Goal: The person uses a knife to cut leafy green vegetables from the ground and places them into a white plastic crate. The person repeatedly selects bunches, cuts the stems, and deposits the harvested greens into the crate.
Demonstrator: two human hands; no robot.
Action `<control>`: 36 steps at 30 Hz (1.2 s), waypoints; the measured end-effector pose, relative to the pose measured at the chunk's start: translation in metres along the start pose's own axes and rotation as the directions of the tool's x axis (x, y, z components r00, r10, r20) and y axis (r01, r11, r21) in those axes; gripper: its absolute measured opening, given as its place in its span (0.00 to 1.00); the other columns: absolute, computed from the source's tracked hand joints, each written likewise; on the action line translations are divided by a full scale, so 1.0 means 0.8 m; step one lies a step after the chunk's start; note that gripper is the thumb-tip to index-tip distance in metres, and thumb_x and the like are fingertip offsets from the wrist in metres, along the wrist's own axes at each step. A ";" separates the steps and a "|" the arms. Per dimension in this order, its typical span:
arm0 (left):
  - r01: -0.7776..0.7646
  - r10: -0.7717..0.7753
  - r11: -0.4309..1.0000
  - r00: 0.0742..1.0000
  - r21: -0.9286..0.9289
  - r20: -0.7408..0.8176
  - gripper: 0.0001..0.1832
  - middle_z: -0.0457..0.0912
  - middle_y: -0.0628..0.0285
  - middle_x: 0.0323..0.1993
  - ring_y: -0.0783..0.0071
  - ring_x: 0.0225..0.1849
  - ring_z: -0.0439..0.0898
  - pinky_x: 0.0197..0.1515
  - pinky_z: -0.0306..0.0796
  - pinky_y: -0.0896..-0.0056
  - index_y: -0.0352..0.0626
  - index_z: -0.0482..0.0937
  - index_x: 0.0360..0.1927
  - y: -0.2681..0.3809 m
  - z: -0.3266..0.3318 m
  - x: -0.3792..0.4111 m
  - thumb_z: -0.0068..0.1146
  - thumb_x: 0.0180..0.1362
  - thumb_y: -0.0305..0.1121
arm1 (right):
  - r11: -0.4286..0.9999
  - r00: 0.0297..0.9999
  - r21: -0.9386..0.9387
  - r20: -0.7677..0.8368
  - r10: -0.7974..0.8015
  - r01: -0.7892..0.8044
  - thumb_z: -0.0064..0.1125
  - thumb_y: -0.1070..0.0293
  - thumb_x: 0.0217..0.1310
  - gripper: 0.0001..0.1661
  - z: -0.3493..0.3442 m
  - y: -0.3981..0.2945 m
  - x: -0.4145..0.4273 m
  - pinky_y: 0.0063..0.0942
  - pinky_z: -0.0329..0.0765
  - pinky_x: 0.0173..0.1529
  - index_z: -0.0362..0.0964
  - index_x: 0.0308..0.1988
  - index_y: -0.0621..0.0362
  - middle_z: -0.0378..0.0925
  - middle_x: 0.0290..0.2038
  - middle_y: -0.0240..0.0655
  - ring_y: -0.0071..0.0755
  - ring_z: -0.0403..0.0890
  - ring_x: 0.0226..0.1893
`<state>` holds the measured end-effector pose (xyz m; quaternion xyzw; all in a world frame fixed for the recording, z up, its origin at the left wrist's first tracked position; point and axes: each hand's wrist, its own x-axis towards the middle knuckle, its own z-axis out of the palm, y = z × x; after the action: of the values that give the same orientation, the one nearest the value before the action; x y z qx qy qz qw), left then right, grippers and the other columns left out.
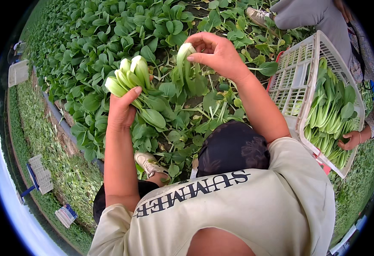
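Note:
My left hand grips a bunch of several bok choy, their pale bases up and their green leaves hanging to the right over the plants. To the right of it, my right hand holds a single bok choy by its pale base between thumb and fingers, its leaves drooping down. Both hands are above a bed of growing leafy greens, with cut leaves and stems lying on the soil below them.
A white plastic crate holding harvested greens is at my right. Beside it is another person, with a hand at its greens and a shoe among the plants. A dark pipe runs along the bed's left edge; more crates are farther left.

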<state>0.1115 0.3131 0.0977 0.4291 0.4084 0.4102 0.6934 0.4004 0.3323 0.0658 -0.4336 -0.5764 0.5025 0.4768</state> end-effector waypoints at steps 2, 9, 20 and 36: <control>-0.001 0.003 0.999 0.999 -0.038 0.039 0.38 0.73 0.49 0.61 0.56 0.62 0.75 0.65 0.69 0.53 0.35 0.63 0.66 0.002 0.019 0.008 0.64 0.51 0.29 | 0.988 1.000 0.152 -0.004 -0.006 0.007 0.71 0.71 0.54 0.21 0.009 -0.025 -0.005 0.21 0.77 0.44 0.74 0.48 0.62 0.80 0.40 0.30 0.19 0.78 0.38; 0.098 -0.073 0.953 0.993 -0.288 0.098 0.33 0.76 0.58 0.55 0.65 0.57 0.76 0.61 0.70 0.60 0.38 0.67 0.62 -0.022 0.076 0.017 0.65 0.51 0.28 | 0.930 0.977 0.364 -0.213 0.030 0.051 0.57 0.72 0.66 0.11 0.050 -0.040 -0.026 0.21 0.75 0.50 0.69 0.47 0.61 0.78 0.43 0.32 0.21 0.77 0.44; -0.024 0.024 0.967 1.000 -0.254 -0.003 0.31 0.75 0.58 0.57 0.64 0.58 0.74 0.63 0.68 0.58 0.39 0.67 0.63 -0.011 0.117 0.068 0.63 0.55 0.27 | 0.978 0.965 0.118 -0.220 -0.143 0.171 0.57 0.60 0.67 0.34 -0.010 -0.069 -0.031 0.33 0.69 0.61 0.56 0.66 0.59 0.68 0.60 0.43 0.35 0.71 0.59; 0.009 0.084 0.986 0.830 -0.164 0.551 0.42 0.59 0.55 0.71 0.61 0.73 0.58 0.74 0.51 0.57 0.39 0.52 0.72 0.002 0.217 0.048 0.58 0.61 0.46 | 0.809 0.876 -0.561 -0.288 -0.387 0.174 0.73 0.64 0.47 0.57 -0.051 -0.135 -0.122 0.40 0.65 0.68 0.48 0.71 0.55 0.62 0.64 0.49 0.54 0.67 0.63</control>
<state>0.2829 0.3039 0.1428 0.4810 0.1462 0.3126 0.8060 0.4548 0.2308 0.1633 -0.5445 -0.6424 0.1544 0.5167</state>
